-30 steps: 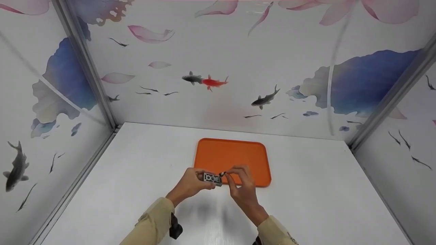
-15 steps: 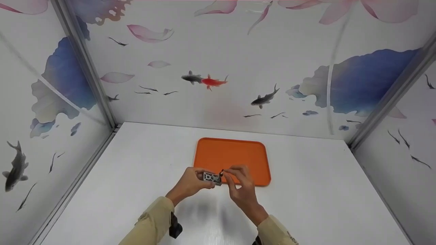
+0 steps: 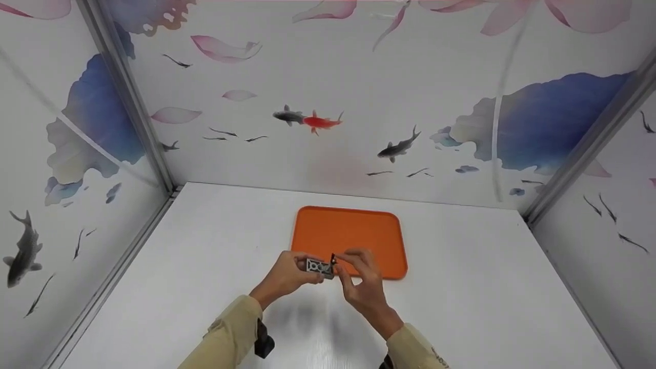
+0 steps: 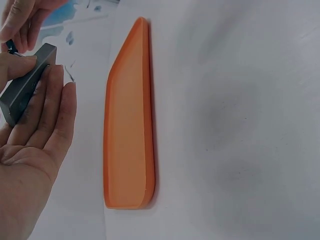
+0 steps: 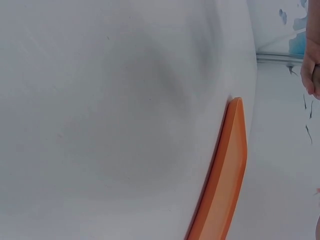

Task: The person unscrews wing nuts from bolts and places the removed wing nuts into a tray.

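A small grey rectangular block [image 3: 316, 266] with round recesses in its face is held above the tray's near edge. My left hand [image 3: 287, 275] grips its left end between thumb and fingers; in the left wrist view the block [image 4: 30, 82] shows a smooth grey side. At the block's right end a small dark piece [image 3: 333, 259] sticks up, its exact kind too small to tell. Thumb and forefinger of my right hand [image 3: 365, 284] pinch this piece. In the right wrist view only the left hand [image 5: 312, 70] shows clearly, at the right edge.
An orange tray [image 3: 351, 236] lies on the white table [image 3: 476, 287] just beyond the hands. White panels [image 3: 236, 154] printed with fish and petals enclose the table at the back and both sides, with grey metal posts [image 3: 136, 102] at the corners.
The dark piece has swung from lying sideways to standing more upright at the block's end. My right fingertips have shifted slightly with it; the left hand and block stay nearly still.
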The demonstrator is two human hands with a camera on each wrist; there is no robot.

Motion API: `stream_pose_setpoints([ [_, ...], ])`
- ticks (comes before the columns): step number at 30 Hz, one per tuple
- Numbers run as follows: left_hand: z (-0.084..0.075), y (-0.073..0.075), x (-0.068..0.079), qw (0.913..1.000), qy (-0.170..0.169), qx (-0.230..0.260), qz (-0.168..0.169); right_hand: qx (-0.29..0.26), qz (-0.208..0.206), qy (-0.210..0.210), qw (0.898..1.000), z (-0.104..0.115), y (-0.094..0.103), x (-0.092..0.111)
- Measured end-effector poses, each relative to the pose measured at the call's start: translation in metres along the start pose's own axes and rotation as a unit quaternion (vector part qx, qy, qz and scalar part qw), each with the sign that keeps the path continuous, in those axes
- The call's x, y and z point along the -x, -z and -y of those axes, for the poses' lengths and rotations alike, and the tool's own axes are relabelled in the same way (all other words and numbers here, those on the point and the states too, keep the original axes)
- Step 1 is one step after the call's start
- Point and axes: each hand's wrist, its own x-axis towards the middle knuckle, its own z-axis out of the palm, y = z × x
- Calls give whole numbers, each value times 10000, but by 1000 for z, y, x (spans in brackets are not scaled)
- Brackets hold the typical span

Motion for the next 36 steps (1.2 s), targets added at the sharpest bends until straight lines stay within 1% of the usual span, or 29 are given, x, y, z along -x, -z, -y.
stream_pose_setpoints([
  [5,0,-1,0,10000,16,-27,-33,-37,-33,48,10000,-1,-1,1],
  [8,-1,-1,-1,10000,30,3,-31,-24,-49,-11,10000,-2,-1,2],
  [18,-1,0,0,10000,-6,-74,-40,239,-103,-170,9995,-5,0,2],
  [23,-1,1,1,9999,20,-122,-36,380,-174,-121,9991,-5,-1,1],
  [29,-1,1,0,10000,9,-32,-18,378,-245,-106,9989,-7,-1,0],
  [33,-1,1,-1,10000,-22,-47,-14,333,-281,-27,9990,-8,-1,-1],
  [36,0,0,-1,10000,-33,-69,-26,230,-325,129,9991,-8,-1,-2],
])
